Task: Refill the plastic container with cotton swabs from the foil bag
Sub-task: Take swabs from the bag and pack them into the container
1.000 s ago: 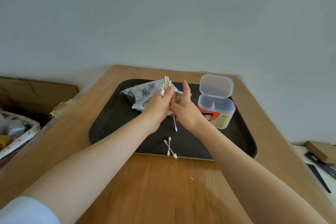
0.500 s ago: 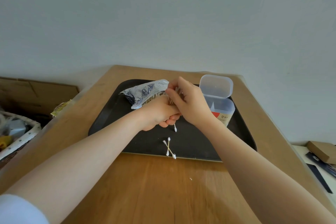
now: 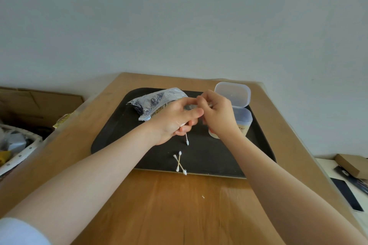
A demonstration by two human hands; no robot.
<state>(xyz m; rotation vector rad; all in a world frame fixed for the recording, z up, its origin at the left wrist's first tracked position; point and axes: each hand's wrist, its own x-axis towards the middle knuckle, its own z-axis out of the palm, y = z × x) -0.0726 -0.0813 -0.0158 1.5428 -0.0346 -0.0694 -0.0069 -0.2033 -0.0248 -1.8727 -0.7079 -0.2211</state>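
Note:
The clear plastic container (image 3: 244,117) stands on the right of a black tray (image 3: 219,157), its flip lid (image 3: 233,94) open and upright behind it. A silver foil bag (image 3: 153,101) lies at the tray's back left. My left hand (image 3: 175,119) hovers over the tray centre and grips a bundle of cotton swabs; one swab tip (image 3: 187,141) pokes out below it. My right hand (image 3: 217,113) pinches swabs at the top of that bundle, just left of the container. Two loose swabs (image 3: 179,162) lie crossed near the tray's front edge.
The tray sits on a wooden table (image 3: 169,205) against a pale wall. A cardboard box (image 3: 35,105) and a white basket (image 3: 18,151) of clutter stand off the table's left side. A small brown box (image 3: 350,165) and dark flat items lie at the right.
The bundle, held upright a second ago, is now lower and tilted in my left hand. My right hand rose over it and shifted right toward the container, pinching swabs.

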